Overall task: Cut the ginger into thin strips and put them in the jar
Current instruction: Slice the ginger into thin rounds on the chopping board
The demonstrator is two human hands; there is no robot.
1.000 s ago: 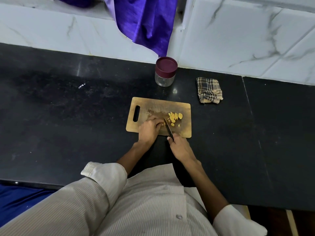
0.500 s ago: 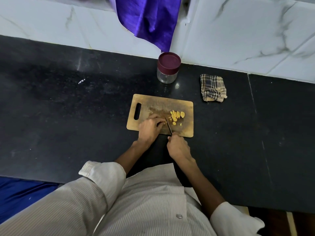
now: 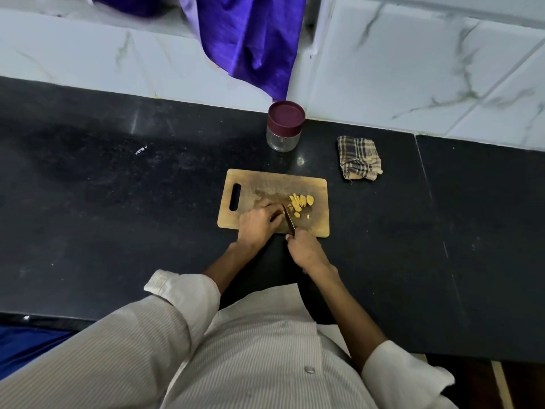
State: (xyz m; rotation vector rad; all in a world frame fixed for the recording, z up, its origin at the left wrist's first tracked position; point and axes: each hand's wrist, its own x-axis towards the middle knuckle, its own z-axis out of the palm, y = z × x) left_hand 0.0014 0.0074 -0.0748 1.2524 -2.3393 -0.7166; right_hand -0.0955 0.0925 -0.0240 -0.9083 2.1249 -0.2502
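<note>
Ginger slices [image 3: 300,202] lie in a small yellow pile on the wooden cutting board [image 3: 318,228], right of its middle. My right hand [image 3: 305,250] grips the handle of a knife [image 3: 289,221], whose blade rests on the board just left of the pile. My left hand [image 3: 258,222] sits curled on the board beside the blade; whatever it holds is hidden from me. Beyond the board stands the glass jar [image 3: 283,138], its maroon lid [image 3: 286,117] on. A folded checked cloth [image 3: 359,158] lies to the right. I can read no writing anywhere.
</note>
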